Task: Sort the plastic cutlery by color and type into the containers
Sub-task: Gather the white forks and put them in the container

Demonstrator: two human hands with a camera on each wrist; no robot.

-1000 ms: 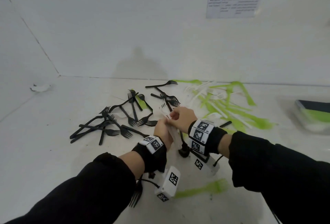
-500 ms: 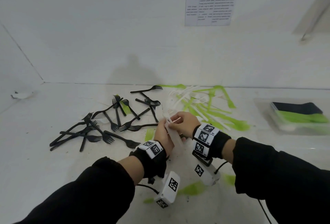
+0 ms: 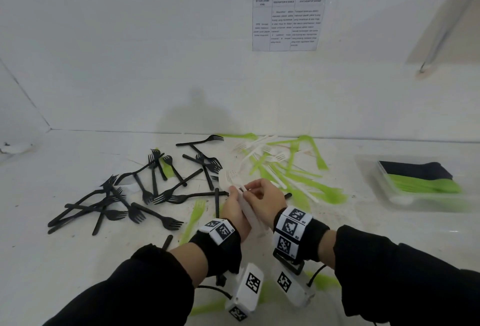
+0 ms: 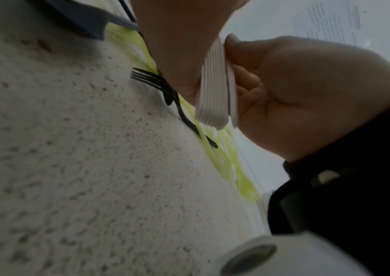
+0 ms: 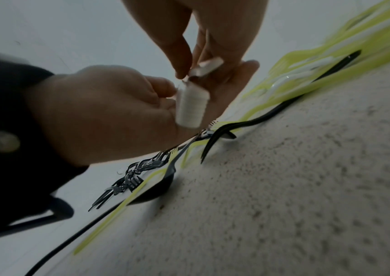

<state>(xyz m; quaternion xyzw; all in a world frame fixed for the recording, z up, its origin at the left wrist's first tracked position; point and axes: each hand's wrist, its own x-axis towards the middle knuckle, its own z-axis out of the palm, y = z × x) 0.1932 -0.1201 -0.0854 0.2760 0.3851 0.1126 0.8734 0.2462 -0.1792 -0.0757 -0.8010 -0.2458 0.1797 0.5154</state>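
My left hand (image 3: 233, 199) grips a stack of white forks (image 3: 228, 177) just above the table, tines pointing away; the handle ends (image 4: 215, 89) show between both palms. My right hand (image 3: 250, 191) touches the left one and pinches a single white fork handle (image 5: 208, 66) at the top of the stack (image 5: 191, 106). Black forks (image 3: 130, 195) lie scattered to the left. Green cutlery (image 3: 298, 175) and loose white forks (image 3: 262, 149) lie mixed behind my hands.
A clear container (image 3: 389, 203) at the right holds black and green cutlery. A green fork (image 3: 194, 214) and a black fork (image 4: 156, 82) lie right under my hands. The wall with a paper sheet (image 3: 288, 21) stands close behind.
Both hands have stayed together on the white fork stack. My head has turned right and up, so the container and the wall sheet show more fully.
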